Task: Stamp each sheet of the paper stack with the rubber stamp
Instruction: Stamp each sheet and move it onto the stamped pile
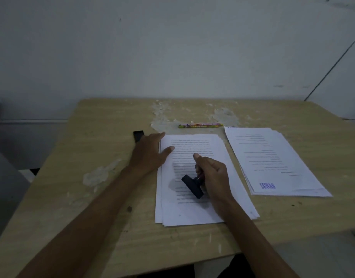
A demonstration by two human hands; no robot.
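head view: the desk (pixel 104 197) meets the wall at its far edge, and its near edge runs below both forearms. the paper stack (pixel 194 213) lies in the middle, its near edge close to the desk edge. the left hand (pixel 148 155) lies flat, fingers straight, on the stack's upper left corner. the right hand (pixel 212 173) grips the rubber stamp (pixel 192 186), tilted just above the top sheet. to the right, apart, lies a stamped pile (pixel 272 163). pencils (pixel 200 125) and a black ink pad (pixel 138 135) lie behind.
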